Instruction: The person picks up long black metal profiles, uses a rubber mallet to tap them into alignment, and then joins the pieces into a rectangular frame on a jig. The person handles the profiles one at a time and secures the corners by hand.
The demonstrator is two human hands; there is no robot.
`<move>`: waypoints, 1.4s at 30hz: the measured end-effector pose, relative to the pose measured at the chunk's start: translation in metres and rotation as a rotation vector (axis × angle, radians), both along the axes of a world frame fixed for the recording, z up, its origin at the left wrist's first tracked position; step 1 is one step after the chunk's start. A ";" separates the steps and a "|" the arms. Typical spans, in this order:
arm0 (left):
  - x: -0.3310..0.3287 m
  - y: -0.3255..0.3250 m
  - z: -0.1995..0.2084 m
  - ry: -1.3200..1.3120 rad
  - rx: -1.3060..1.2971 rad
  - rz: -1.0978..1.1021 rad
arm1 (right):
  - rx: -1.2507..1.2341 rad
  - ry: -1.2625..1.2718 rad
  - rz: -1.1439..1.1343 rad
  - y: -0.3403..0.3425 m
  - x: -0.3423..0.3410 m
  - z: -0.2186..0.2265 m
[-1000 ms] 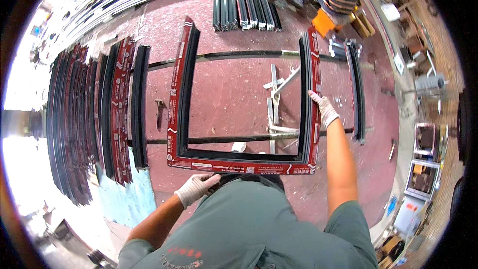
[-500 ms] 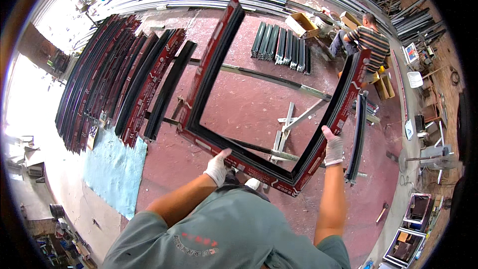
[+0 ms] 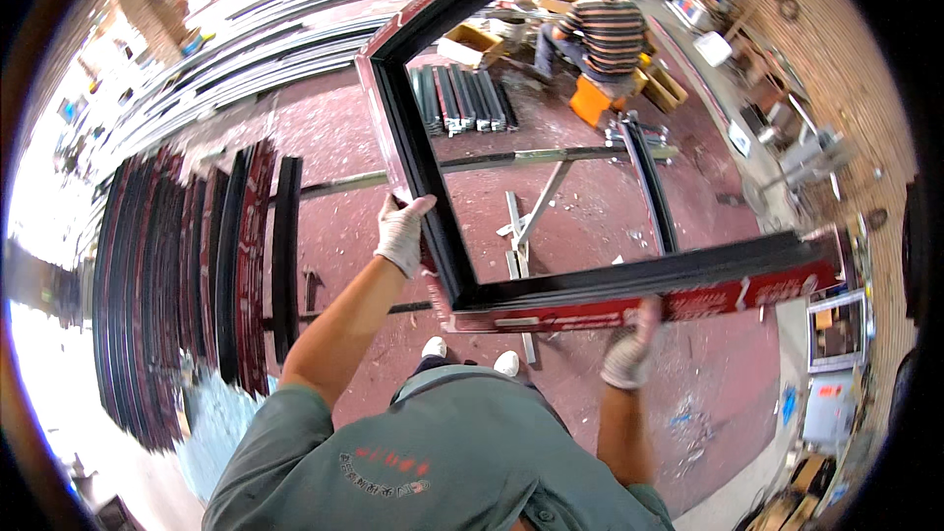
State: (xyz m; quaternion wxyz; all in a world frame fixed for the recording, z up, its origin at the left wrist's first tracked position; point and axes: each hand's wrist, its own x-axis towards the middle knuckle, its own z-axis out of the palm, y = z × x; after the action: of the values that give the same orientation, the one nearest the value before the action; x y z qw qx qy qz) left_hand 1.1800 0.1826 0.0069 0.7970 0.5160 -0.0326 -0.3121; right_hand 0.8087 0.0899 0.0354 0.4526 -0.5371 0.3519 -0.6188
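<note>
Frame (image 3: 433, 206): its top runs out past the upper picture edge, and its right end fades into the dark rim. Right hand (image 3: 627, 354): motion-blurred, fingers indistinct under the frame's lower bar. Seated person (image 3: 595, 34): face turned away; hands hidden.

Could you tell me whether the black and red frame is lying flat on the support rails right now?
No, the frame is lifted clear, gripped by the left hand and the right hand.

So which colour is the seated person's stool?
Orange plastic stool, best seen in the head view.
</note>
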 end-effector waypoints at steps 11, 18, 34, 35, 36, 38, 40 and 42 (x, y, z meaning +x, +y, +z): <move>0.189 -0.032 -0.044 -0.625 0.512 -0.512 | 0.733 -0.395 0.024 0.205 -0.041 -0.064; 0.219 -0.102 -0.083 -0.914 0.778 -0.846 | 1.185 -0.238 0.276 0.312 -0.033 -0.201; 0.208 -0.166 -0.098 -1.424 0.995 -0.748 | 1.388 1.030 0.055 0.465 -0.248 -0.266; 0.189 -0.158 -0.088 -1.484 0.982 -0.680 | 1.385 1.019 0.046 0.458 -0.248 -0.268; 0.155 -0.149 -0.074 -1.534 1.052 -0.598 | 1.389 1.009 0.029 0.455 -0.251 -0.266; 0.144 -0.100 -0.089 -1.644 0.924 -0.311 | 1.312 0.987 0.075 0.426 -0.263 -0.273; 0.109 -0.050 -0.103 -1.659 1.013 -0.179 | 1.212 0.937 0.134 0.404 -0.278 -0.297; 0.052 -0.006 -0.103 -1.547 1.142 -0.315 | 0.943 1.114 0.282 0.385 -0.306 -0.340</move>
State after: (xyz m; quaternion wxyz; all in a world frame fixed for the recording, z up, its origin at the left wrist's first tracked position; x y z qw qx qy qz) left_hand 1.2321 0.1765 -0.0963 0.1343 0.8770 -0.4594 0.0410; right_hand 0.5024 0.4746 -0.3045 0.4649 -0.5601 0.6852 0.0259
